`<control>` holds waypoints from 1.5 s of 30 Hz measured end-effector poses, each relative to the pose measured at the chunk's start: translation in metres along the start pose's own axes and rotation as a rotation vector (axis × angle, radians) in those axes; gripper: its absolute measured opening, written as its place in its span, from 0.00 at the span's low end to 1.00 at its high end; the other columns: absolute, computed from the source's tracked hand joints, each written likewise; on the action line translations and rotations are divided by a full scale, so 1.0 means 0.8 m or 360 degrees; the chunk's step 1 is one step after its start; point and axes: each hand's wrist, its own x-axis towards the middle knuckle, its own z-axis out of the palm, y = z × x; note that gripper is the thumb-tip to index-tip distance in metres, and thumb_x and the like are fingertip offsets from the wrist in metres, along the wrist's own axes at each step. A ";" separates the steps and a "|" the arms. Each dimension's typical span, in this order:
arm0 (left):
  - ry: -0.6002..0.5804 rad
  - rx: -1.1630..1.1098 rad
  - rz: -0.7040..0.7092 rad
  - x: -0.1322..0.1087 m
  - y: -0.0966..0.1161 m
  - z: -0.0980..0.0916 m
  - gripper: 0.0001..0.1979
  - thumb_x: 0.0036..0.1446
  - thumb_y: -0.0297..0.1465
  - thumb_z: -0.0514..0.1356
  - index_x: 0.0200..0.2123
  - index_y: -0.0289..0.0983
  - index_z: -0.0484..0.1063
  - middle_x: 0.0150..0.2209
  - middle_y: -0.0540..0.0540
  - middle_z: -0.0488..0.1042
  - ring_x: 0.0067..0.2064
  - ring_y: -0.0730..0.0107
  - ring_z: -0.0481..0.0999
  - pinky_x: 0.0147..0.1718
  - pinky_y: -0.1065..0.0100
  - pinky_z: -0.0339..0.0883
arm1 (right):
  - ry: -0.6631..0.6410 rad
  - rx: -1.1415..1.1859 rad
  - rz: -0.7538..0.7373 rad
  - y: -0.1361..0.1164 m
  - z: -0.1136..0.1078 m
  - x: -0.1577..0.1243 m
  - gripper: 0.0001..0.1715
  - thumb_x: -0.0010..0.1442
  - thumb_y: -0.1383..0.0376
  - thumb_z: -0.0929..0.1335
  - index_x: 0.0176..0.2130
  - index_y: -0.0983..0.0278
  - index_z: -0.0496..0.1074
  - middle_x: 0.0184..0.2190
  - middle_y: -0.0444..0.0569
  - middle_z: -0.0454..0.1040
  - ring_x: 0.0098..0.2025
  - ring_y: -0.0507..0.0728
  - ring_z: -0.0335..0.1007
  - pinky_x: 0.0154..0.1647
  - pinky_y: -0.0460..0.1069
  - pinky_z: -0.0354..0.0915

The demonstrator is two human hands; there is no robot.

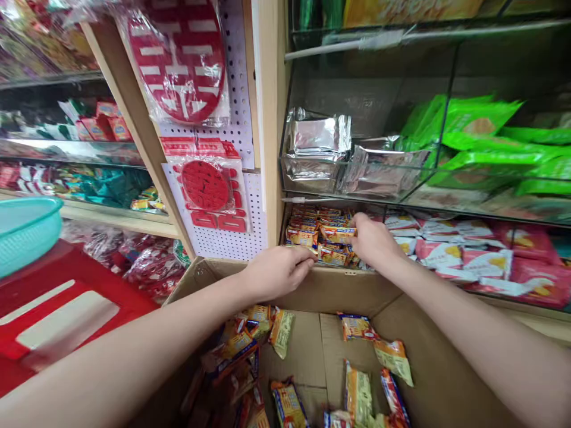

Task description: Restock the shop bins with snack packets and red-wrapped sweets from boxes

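Brown cardboard forms the open box (339, 291), with glossy orange, blue and cream loose packets (357, 389) scattered on its floor. At the box's far rim, the left hand (279, 273) has fingers curled together; whether they hold anything I cannot tell. Just beyond the box, the right hand (375, 242) looks clamped on an orange packet (336, 233) among shelved rows (302, 238). Arranging seems in hand; the next move likely calls for aligning that packet.

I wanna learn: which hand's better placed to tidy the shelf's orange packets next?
Probably the right hand: it reaches farther in among the orange packets; the left hand is over the box rim.
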 end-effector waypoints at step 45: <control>-0.0193 0.0032 -0.0010 0.009 -0.011 -0.010 0.21 0.60 0.40 0.38 0.38 0.39 0.67 0.35 0.46 0.73 0.37 0.67 0.72 0.37 0.67 0.63 | -0.0312 0.0200 -0.0660 -0.019 0.038 0.028 0.16 0.51 0.69 0.60 0.36 0.63 0.74 0.34 0.47 0.76 0.37 0.55 0.70 0.38 0.45 0.60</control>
